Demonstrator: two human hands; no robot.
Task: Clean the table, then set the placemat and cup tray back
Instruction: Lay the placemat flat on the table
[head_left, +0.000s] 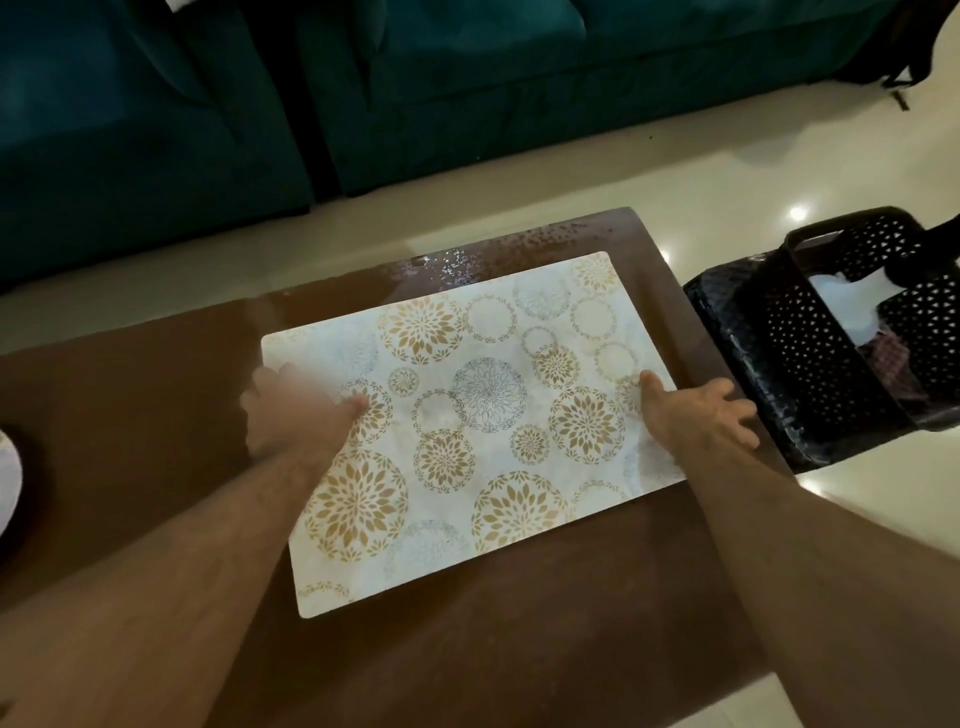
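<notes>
The placemat (467, 431) lies flat on the brown table (130, 415), a little right of the middle, so the step in hand seems to be setting it back. The left hand (296, 410) is blurred; it rests on the mat's left edge, and I cannot tell how its fingers lie. The right hand (696, 415) rests at the right edge with fingers spread and relaxed, gripping nothing. The mat's long axis runs left to right, slightly turned, the right end pointing farther away. Next, I think, it needs a small turn to be square with the table, and then the cup tray, which I cannot identify here.
</notes>
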